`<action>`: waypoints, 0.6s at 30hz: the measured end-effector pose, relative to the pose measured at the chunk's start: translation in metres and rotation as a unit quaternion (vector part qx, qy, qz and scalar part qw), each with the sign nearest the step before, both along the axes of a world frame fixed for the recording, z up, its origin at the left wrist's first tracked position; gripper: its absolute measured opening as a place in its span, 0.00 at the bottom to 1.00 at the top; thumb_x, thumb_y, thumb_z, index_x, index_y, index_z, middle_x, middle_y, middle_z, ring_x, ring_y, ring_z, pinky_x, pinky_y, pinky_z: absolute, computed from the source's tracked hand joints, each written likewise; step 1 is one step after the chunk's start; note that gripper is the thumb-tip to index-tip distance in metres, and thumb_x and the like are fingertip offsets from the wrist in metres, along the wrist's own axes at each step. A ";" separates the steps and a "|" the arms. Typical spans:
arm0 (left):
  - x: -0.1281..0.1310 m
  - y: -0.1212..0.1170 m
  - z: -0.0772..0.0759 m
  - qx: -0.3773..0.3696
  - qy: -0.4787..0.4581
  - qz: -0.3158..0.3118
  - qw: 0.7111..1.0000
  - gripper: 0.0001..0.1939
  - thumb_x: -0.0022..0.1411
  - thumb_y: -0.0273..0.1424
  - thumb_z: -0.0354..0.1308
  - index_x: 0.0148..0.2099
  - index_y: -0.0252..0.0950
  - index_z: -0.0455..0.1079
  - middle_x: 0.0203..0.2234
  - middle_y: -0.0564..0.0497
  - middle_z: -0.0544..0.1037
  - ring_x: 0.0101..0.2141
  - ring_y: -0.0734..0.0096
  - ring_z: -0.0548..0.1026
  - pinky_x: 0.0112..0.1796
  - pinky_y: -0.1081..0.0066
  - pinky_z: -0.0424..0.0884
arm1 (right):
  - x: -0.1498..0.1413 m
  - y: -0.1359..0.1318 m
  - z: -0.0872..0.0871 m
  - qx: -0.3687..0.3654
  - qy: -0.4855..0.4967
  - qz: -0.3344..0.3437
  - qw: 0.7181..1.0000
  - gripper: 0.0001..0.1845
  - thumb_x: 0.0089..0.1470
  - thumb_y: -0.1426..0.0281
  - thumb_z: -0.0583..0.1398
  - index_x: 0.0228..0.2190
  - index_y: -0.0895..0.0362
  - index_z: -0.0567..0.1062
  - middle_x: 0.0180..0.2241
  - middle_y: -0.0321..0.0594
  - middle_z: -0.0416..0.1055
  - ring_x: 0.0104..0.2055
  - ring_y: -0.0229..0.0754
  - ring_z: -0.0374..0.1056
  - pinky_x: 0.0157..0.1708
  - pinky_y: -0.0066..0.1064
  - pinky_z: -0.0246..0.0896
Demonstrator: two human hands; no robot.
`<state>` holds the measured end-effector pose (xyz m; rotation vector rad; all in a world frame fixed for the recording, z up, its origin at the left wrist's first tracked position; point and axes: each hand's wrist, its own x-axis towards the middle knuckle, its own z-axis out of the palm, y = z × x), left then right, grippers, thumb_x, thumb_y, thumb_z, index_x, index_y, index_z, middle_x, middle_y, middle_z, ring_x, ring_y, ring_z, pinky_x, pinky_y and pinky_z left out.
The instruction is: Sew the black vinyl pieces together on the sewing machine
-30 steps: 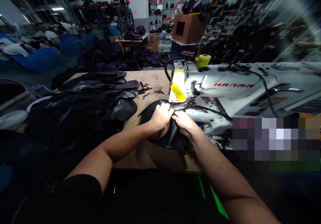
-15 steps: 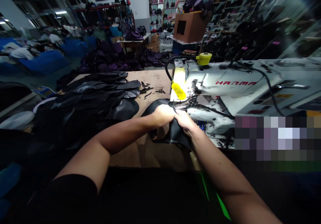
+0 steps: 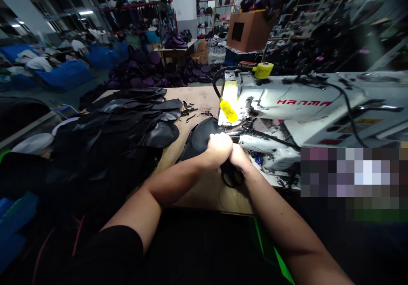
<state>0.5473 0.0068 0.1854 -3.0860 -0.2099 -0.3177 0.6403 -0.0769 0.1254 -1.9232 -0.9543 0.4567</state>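
Observation:
A black leather-like piece (image 3: 202, 138) lies on the wooden table under the head of a white sewing machine (image 3: 270, 91). My left hand (image 3: 219, 149) is closed at its right edge, just in front of the needle area. Against it sits my right hand (image 3: 238, 156), also closed, its fingertips hidden behind the left; both appear to grip the piece's edge. Black scissors (image 3: 232, 177), their handle loops showing, lie on the table just below my hands. Bright light from a yellow lamp (image 3: 228, 111) falls on the sewing spot.
A large heap of black cut pieces (image 3: 117, 127) covers the table's left side. Dark scraps (image 3: 190, 108) are scattered behind the black piece. The machine's lower arm (image 3: 264, 144) juts out on the right. Farther back stands a cardboard box (image 3: 250, 32).
The black piece has turned and shifted away from me, uncovering the scissors. My hands have come closer together, the left now overlapping the right. The view has swung slightly left.

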 end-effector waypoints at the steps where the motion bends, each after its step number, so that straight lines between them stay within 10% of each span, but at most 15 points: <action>1: -0.012 0.002 0.002 0.015 -0.013 0.043 0.999 0.10 0.66 0.23 0.55 0.45 0.25 0.77 0.42 0.32 0.79 0.43 0.43 0.76 0.40 0.53 0.73 | -0.003 -0.004 0.000 0.002 0.020 0.008 1.000 0.15 0.55 0.65 0.58 0.37 0.59 0.82 0.42 0.52 0.82 0.47 0.58 0.75 0.49 0.48 0.70; 7: -0.057 0.003 0.008 0.059 -0.076 0.170 0.981 0.16 0.73 0.25 0.44 0.43 0.33 0.75 0.38 0.36 0.76 0.42 0.50 0.71 0.39 0.56 0.65 | -0.025 -0.027 -0.001 -0.014 0.116 0.042 0.992 0.14 0.59 0.59 0.58 0.40 0.54 0.78 0.45 0.44 0.82 0.46 0.50 0.76 0.48 0.39 0.72; 14: -0.071 0.057 0.025 0.131 -0.065 -0.005 0.989 0.25 0.74 0.25 0.44 0.69 0.39 0.67 0.46 0.37 0.78 0.44 0.54 0.73 0.46 0.54 0.64 | -0.036 -0.027 -0.004 0.000 0.147 0.046 0.988 0.13 0.60 0.59 0.57 0.39 0.53 0.76 0.43 0.42 0.82 0.43 0.48 0.77 0.42 0.36 0.72; 18: -0.068 0.071 0.045 0.164 -0.046 -0.037 0.985 0.21 0.74 0.25 0.44 0.59 0.32 0.75 0.41 0.36 0.79 0.41 0.57 0.75 0.41 0.59 0.67 | -0.035 -0.027 -0.006 -0.006 0.118 0.045 0.992 0.13 0.61 0.60 0.56 0.39 0.53 0.76 0.43 0.42 0.82 0.43 0.48 0.77 0.42 0.36 0.72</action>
